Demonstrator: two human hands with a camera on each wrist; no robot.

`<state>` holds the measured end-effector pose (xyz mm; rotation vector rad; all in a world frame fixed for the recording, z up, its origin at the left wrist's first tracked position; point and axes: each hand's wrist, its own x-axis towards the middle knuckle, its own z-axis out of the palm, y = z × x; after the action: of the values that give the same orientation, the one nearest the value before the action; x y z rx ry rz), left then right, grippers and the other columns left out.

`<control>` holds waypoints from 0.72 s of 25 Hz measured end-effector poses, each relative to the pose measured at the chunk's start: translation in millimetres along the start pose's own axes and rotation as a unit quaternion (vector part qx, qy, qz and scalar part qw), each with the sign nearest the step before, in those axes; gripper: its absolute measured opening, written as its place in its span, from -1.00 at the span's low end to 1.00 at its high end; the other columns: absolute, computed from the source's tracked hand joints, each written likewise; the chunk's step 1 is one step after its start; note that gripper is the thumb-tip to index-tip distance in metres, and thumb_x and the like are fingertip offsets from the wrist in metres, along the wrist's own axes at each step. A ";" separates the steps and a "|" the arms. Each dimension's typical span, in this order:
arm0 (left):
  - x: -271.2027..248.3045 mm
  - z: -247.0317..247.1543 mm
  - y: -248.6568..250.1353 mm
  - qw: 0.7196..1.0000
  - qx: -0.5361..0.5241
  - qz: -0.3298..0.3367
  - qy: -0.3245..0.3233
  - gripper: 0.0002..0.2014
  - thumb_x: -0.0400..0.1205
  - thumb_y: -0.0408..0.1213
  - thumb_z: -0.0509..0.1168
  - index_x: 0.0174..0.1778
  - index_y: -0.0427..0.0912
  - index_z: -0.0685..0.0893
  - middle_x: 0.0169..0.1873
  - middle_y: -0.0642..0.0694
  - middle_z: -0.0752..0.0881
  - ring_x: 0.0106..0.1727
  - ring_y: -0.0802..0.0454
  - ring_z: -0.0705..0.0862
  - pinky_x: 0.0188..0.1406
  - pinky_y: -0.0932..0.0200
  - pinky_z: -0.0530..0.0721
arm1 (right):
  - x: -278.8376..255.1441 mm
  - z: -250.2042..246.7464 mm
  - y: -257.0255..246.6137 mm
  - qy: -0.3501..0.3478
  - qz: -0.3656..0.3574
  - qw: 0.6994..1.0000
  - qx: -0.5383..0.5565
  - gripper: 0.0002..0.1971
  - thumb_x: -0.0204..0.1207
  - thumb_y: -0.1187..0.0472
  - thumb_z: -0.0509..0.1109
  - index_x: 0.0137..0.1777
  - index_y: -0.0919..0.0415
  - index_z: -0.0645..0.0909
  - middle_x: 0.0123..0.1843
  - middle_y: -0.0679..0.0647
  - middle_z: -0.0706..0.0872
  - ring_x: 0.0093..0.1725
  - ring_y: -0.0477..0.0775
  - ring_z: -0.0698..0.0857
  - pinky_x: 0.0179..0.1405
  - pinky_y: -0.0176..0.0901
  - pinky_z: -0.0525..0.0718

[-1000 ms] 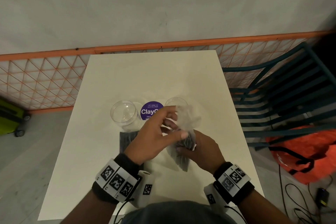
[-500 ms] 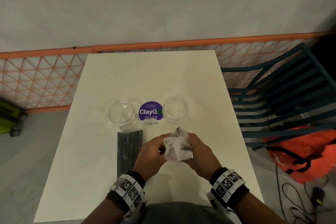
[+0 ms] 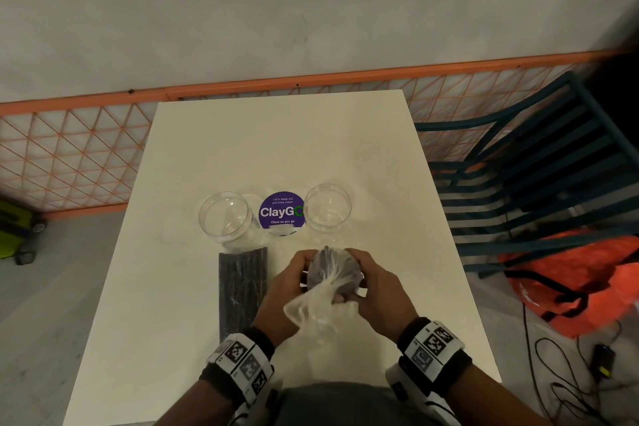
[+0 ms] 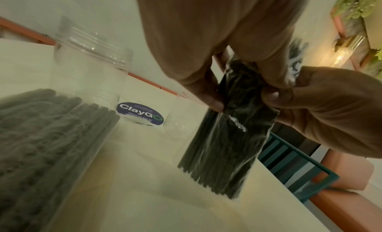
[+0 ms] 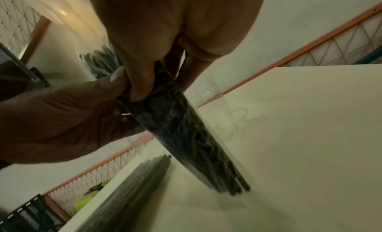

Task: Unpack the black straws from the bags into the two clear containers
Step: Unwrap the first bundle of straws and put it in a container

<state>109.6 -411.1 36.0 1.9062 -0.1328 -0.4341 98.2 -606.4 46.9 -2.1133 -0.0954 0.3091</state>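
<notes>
Both hands grip one clear bag of black straws [image 3: 332, 274] held upright above the white table [image 3: 276, 135]. My left hand [image 3: 288, 282] grips its left side and my right hand [image 3: 375, 285] its right side, fingers curled round the bundle [image 4: 229, 137] [image 5: 186, 137]. The bag's loose plastic top [image 3: 313, 313] flops toward me. A second bag of straws [image 3: 243, 290] lies flat on the table left of my hands. Two empty clear containers stand behind: one on the left [image 3: 225, 216], one on the right [image 3: 327, 207].
A round purple ClayGo sticker [image 3: 281, 210] sits between the containers. An orange mesh fence [image 3: 69, 156] runs behind the table. A teal slatted chair [image 3: 539, 176] and an orange bag [image 3: 584, 280] are to the right. Cables [image 3: 570, 377] lie on the floor.
My hands drew back from the containers toward me with the bag. The bag turned upright between both hands and its loose plastic top now hangs toward my body.
</notes>
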 end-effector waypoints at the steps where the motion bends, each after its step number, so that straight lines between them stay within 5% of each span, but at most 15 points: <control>1: 1.1 -0.2 -4.4 1.000 0.012 0.007 0.007 -0.52 0.45 -0.32 0.60 0.18 0.09 0.57 0.02 0.15 0.76 0.03 0.13 0.76 0.00 0.32 0.73 | 0.0 0.6 1.5 -0.011 -0.001 1.000 -0.008 -0.39 0.33 -0.08 0.52 0.39 -0.26 0.40 0.20 -0.39 0.63 0.13 -0.23 0.66 0.13 -0.41 0.60; 6: 6.2 14.2 -32.8 0.989 0.130 -0.004 -0.070 -0.51 0.39 0.13 0.46 0.20 0.20 0.48 0.13 0.00 0.69 0.11 0.01 0.70 0.15 -0.15 0.73 | 5.3 4.8 14.7 -0.116 0.066 0.988 -0.073 -0.48 0.50 0.13 0.42 0.47 0.01 0.43 0.37 0.04 0.66 0.12 -0.01 0.66 0.19 -0.23 0.53; 9: 8.9 18.8 -26.7 0.985 0.173 0.006 -0.025 -0.27 0.35 0.24 0.41 0.44 0.19 0.38 0.35 -0.02 0.57 0.29 0.01 0.61 0.29 -0.06 0.68 | 7.6 5.5 15.2 -0.112 0.080 0.986 -0.093 -0.57 0.59 0.26 0.36 0.45 0.24 0.47 0.41 0.21 0.62 0.38 0.23 0.59 0.40 -0.07 0.43; 12: 10.4 19.5 -6.5 0.998 0.033 0.043 -0.036 -0.04 0.29 0.27 0.52 0.59 0.15 0.28 0.49 0.16 0.47 0.46 0.18 0.52 0.42 0.16 0.57 | 8.9 6.1 18.9 -0.114 0.124 0.984 -0.064 -0.63 0.54 0.34 0.39 0.35 0.24 0.55 0.21 0.16 0.70 0.28 0.27 0.64 0.39 0.12 0.55; 14: 13.0 20.9 -0.1 0.997 -0.001 0.055 -0.060 -0.22 0.35 0.24 0.51 0.48 0.24 0.41 0.34 0.37 0.62 0.38 0.29 0.61 0.39 0.30 0.59 | 12.4 5.3 16.9 -0.153 0.153 0.971 -0.099 -0.85 0.59 0.31 0.35 0.12 0.13 0.60 0.07 0.10 0.69 0.23 0.20 0.62 0.39 0.08 0.53; 15: 12.7 20.8 1.4 0.997 0.008 0.052 -0.054 -0.36 0.37 0.24 0.49 0.37 0.30 0.50 0.23 0.49 0.67 0.30 0.34 0.66 0.37 0.30 0.61 | 13.9 4.9 15.3 -0.179 0.148 0.960 -0.155 -0.87 0.62 0.25 0.31 0.13 0.09 0.57 0.15 0.16 0.68 0.28 0.20 0.60 0.40 0.02 0.50; 18: 14.4 19.0 -3.9 0.998 0.044 0.047 -0.017 -0.64 0.40 0.11 0.44 0.13 0.25 0.70 -0.02 0.49 0.75 0.11 0.36 0.74 0.23 0.21 0.70 | 17.5 -0.2 9.4 -0.167 0.107 0.946 -0.255 -0.48 0.54 0.03 0.37 0.47 0.06 0.36 0.45 0.11 0.48 0.33 0.21 0.58 0.26 0.02 0.59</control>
<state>115.7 -430.6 23.1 1.9696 -0.2670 -0.4038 114.7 -608.2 36.0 -2.5690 -0.1582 0.8498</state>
